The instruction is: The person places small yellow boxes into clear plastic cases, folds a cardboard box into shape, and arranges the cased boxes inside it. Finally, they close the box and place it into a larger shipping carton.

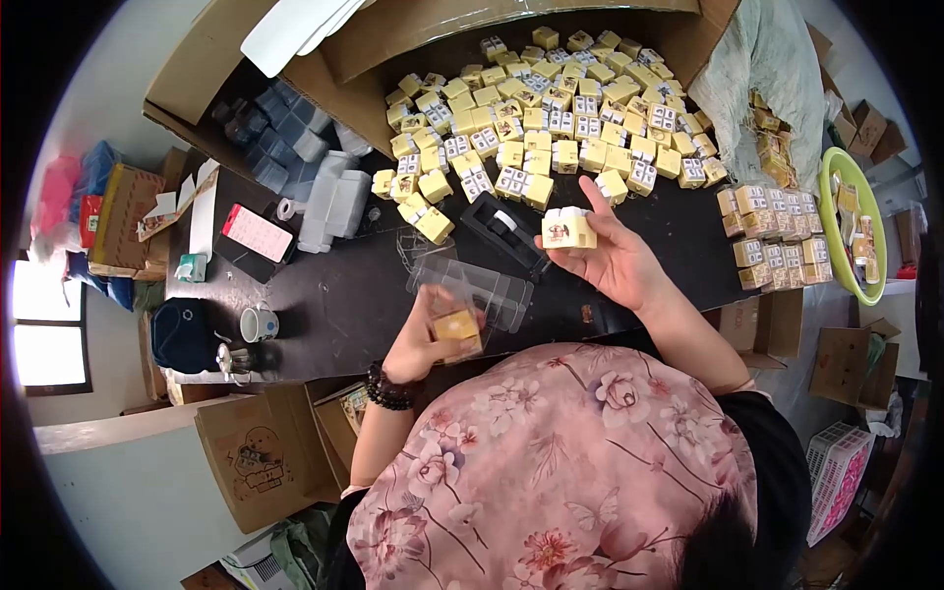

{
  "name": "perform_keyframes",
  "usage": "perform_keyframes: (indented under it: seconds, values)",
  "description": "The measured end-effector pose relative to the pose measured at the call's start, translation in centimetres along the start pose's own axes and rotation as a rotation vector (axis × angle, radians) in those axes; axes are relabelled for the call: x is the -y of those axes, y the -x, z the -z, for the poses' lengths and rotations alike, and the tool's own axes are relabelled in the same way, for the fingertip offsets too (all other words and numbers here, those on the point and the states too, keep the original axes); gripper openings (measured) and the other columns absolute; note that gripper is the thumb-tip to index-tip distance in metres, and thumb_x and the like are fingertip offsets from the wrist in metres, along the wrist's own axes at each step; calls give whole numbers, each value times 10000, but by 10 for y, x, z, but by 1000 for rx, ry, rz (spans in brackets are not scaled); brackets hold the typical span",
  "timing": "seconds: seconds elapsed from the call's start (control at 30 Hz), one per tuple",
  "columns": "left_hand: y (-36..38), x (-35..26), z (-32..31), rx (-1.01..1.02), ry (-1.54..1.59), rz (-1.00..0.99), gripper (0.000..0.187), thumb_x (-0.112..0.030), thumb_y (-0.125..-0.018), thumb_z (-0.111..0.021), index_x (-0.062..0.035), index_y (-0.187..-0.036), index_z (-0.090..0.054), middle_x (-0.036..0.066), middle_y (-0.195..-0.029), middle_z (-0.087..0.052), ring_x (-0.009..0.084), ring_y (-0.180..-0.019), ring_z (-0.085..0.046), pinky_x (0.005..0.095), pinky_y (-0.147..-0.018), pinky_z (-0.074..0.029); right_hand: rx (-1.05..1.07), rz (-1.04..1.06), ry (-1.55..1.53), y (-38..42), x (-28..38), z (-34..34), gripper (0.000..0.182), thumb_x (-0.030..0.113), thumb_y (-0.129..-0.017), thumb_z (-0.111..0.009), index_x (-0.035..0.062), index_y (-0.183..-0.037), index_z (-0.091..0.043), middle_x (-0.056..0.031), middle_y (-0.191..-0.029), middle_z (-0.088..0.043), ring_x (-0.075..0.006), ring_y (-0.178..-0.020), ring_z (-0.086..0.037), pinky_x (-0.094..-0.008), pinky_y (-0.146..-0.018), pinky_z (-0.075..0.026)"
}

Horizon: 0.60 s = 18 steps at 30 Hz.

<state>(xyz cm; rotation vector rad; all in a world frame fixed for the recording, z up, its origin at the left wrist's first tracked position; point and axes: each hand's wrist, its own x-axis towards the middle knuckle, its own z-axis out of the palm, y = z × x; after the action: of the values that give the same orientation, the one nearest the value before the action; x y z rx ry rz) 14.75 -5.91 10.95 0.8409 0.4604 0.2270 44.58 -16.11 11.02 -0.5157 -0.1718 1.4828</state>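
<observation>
1. Your right hand [621, 264] is partly open, palm turned up, with its fingers and thumb around a small yellow-and-white block with a printed figure [568, 230]. The index finger points away from it, so the printed face stays uncovered, probably to keep it readable.
2. Your left hand [421, 339] is curled round a clear plastic case with a yellow piece in it [456, 328]. Blur hides the exact finger contact; the grip looks closed enough to steady the thin walls without crushing them.
3. You have both hands near your body, apart from each other, which seems to leave each item room to turn.
4. Just beyond your left hand, an empty-looking clear plastic tray [497, 293] lies on the black tabletop [364, 295], near a black oblong holder [501, 234]; both seem placed for a short reach.
5. The loose yellow-and-white blocks [536, 118] spread from the open brown cardboard box [369, 44] onto the tabletop, likely so you can pick from the front edge.
6. To your right, patterned blocks in neat rows [775, 236] sit beside a lime-green plastic basin [877, 280]; the rows probably keep them separate from the loose heap.
</observation>
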Motion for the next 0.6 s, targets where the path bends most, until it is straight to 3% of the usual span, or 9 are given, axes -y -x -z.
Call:
perform_keyframes:
  seconds: [0.03,0.07,0.1,0.17,0.2,0.27,0.3,0.4,0.6]
  values:
    - [-9,-6,-16,-116,-322,-104,762,-8,-742,-771,-58,-1339,-300,203,-1216,-577,252,-1109,-585,367,-948,-479,56,21,58,5,-4,-10,542,245,-1037,-455,206,-1528,-229,-192,-1370,-491,-476,-1220,-520,-473,-975,-529]
    - [-18,-9,-30,-232,-645,-210,683,-34,-767,-773,-44,-1305,-352,173,-1199,-594,229,-1112,-594,338,-942,-486,85,72,142,8,-7,-20,508,232,-1026,-497,145,-1494,-320,-165,-1328,-530,-374,-1203,-562,-407,-970,-524]
    - [-27,-7,-39,-313,-824,-273,747,-90,-754,-809,-22,-1335,-345,169,-1149,-602,239,-1078,-606,337,-922,-493,87,71,144,8,-11,-22,508,232,-1026,-497,145,-1494,-320,-165,-1328,-530,-374,-1203,-562,-407,-970,-524]
    - [-36,-10,-61,-380,-1016,-329,773,-97,-745,-815,-13,-1352,-344,177,-1130,-599,264,-1057,-609,349,-910,-496,166,369,730,8,-19,-25,476,192,-993,-578,75,-1429,-425,-129,-1260,-575,-228,-1149,-590,-324,-959,-501]
    - [-40,-11,-68,-444,-1210,-383,799,-104,-736,-821,-5,-1369,-344,184,-1111,-597,289,-1037,-612,362,-897,-499,132,430,689,12,-24,-39,434,157,-952,-646,19,-1342,-515,-92,-1209,-600,-124,-1090,-578,-284,-946,-473]
    - [-47,-8,-71,-452,-1233,-476,806,-123,-718,-829,-2,-1371,-372,191,-1105,-578,336,-1033,-592,384,-879,-500,27,497,1240,17,-24,-47,420,146,-926,-674,16,-1307,-555,-107,-1208,-608,-158,-1066,-590,-292,-935,-466]
    - [-50,-8,-72,-503,-1340,-541,798,-134,-714,-836,-2,-1362,-390,188,-1122,-568,336,-1048,-580,386,-875,-501,87,694,1489,18,-23,-55,405,135,-888,-711,14,-1259,-601,-125,-1155,-632,-195,-1005,-610,-287,-879,-477]
    - [-50,-7,-70,-547,-1501,-629,773,-151,-697,-851,-2,-1331,-435,180,-1147,-542,345,-1082,-549,399,-869,-502,109,764,1515,17,-29,-55,356,82,-867,-718,24,-1211,-645,-136,-1102,-647,-228,-956,-619,-285,-829,-488]
    - [-47,-3,-73,-527,-1202,-576,757,-152,-691,-865,-2,-1307,-452,176,-1183,-542,316,-1076,-575,380,-900,-492,135,924,1367,13,-36,-39,254,-48,-826,-710,16,-1072,-702,-101,-1001,-659,-206,-815,-644,-271,-689,-523]
